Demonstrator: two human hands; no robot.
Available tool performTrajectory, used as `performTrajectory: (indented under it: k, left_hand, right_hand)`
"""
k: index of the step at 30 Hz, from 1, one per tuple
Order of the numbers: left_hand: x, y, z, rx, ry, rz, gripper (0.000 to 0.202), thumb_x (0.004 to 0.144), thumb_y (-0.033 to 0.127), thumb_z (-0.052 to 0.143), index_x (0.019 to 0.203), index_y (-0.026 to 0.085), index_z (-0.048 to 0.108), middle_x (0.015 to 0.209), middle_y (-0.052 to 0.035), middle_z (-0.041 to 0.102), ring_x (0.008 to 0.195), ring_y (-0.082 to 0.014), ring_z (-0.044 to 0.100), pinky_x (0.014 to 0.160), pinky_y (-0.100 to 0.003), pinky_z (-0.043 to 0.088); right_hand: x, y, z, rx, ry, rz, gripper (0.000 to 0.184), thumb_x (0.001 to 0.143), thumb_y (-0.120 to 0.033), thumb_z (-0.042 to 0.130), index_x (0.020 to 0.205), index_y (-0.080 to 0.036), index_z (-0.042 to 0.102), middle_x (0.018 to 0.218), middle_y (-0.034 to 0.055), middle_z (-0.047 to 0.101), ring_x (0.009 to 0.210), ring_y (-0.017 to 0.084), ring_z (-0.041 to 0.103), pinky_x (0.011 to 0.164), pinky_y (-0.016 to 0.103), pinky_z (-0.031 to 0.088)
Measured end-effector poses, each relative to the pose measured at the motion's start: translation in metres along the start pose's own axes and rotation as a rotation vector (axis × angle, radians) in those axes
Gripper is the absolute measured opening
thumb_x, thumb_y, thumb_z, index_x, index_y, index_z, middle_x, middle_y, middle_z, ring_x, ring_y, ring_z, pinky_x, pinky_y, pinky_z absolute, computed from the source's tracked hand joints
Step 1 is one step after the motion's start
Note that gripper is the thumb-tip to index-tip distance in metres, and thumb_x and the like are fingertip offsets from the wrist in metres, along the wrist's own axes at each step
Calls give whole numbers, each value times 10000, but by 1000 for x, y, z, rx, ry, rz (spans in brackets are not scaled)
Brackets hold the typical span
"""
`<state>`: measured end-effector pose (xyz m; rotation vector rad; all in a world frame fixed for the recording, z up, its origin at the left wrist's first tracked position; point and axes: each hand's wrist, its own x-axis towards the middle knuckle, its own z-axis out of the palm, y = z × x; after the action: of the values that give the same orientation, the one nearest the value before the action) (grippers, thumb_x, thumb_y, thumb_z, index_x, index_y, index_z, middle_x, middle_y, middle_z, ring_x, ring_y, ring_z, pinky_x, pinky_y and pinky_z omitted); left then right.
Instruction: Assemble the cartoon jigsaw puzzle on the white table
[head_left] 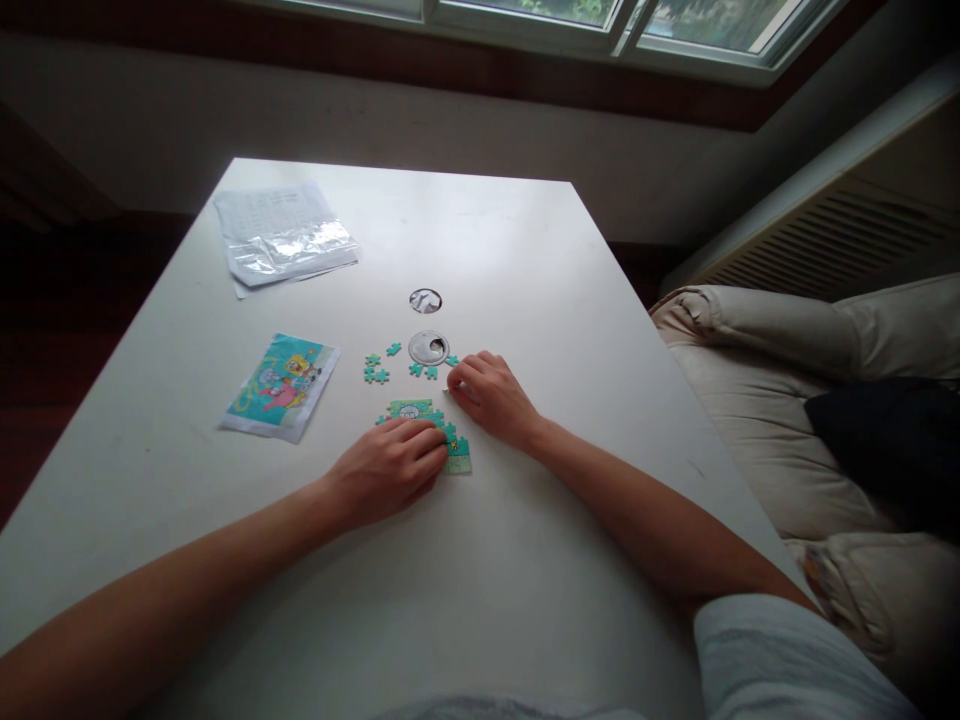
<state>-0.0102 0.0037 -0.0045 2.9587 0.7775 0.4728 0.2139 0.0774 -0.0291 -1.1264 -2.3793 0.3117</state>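
Observation:
A small, partly assembled teal jigsaw (414,410) lies in the middle of the white table (525,260). My left hand (390,468) rests on its near part, fingers curled and pressed down on the pieces. My right hand (489,394) sits just right of the jigsaw, fingers bunched in a pinch; what they hold is hidden. Several loose teal pieces (377,371) lie just beyond, beside a small round tin lid (428,348). A second round metal part (425,300) lies farther back.
A cartoon reference picture (281,385) lies left of the jigsaw. A clear plastic bag over printed sheets (281,238) sits at the far left. A cream sofa (787,400) with a dark cushion (885,440) stands right of the table. A window runs along the back wall.

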Motion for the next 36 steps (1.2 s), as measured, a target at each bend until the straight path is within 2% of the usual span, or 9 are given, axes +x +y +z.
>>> performTrajectory:
  k: [3,5,7,17,20,26,31,36]
  left_hand:
    - [0,0,0,-8,-2,-4,186,993,200,487,1065,166,655,1159,-103,693,1137,-255,636,929,-410,542]
    - [0,0,0,-6,0,-4,184,992,198,489,1065,165,654,1154,-101,695,1134,-256,638,924,-409,544]
    - [0,0,-1,-1,3,-4,183,993,198,487,1063,166,653,1151,-98,696,1130,-255,639,919,-406,545]
    - [0,0,0,8,-10,-4,189,999,206,473,1056,168,649,1154,-96,694,1127,-253,639,914,-405,546]
    - [0,0,-1,8,-14,-7,184,996,206,476,1056,176,647,1159,-92,693,1130,-250,638,924,-397,539]
    - [1,0,-2,9,-8,-12,190,997,205,465,1039,181,649,1154,-89,695,1115,-242,641,916,-391,535]
    - [0,0,-1,-1,-18,-12,190,997,207,470,1054,180,649,1168,-92,691,1138,-249,635,919,-396,536]
    - [0,0,-1,-8,-24,-16,201,1001,205,463,1053,177,655,1168,-99,690,1143,-248,632,926,-403,537]
  right_hand:
    - [0,1,2,89,8,-27,108,933,-121,581,977,-215,614,905,26,670,887,197,539,864,339,377]
    - [0,1,2,136,8,-36,199,934,-113,580,1098,-220,618,924,23,679,879,190,548,865,334,384]
    - [0,1,2,162,-2,-43,235,942,-116,570,1141,-228,625,930,24,682,870,188,551,861,333,389]
    - [0,-2,1,226,-28,-36,204,960,-157,551,1082,-251,685,937,36,683,885,188,564,868,336,410]
    - [0,-5,1,319,-21,20,154,938,-161,580,1016,-237,689,924,12,703,844,162,593,866,318,426]
    - [0,-11,-2,538,-32,142,124,883,-160,584,937,-220,679,889,-11,702,791,131,622,745,258,469]
    - [0,-10,-1,477,-12,133,105,867,-165,605,891,-216,694,872,19,675,860,158,606,754,271,470]
    - [-1,-10,0,490,-10,156,144,889,-184,619,994,-225,708,885,1,671,703,114,569,726,263,460]
